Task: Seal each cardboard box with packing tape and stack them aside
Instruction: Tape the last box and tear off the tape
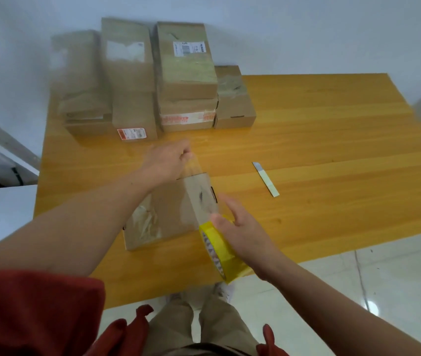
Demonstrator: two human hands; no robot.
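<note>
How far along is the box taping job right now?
Done, it seems: taped boxes stand stacked at the table's far side. In hand: the left hand pinches a tape strip stretched over the near box while the right hand holds the yellow roll. Left: stick the strip down, cut it, perhaps with the blade lying nearby, and stack this box.

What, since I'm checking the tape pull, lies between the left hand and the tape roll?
In the head view, a clear strip of tape stretches from the left hand to the tape roll, over the cardboard box.
</note>
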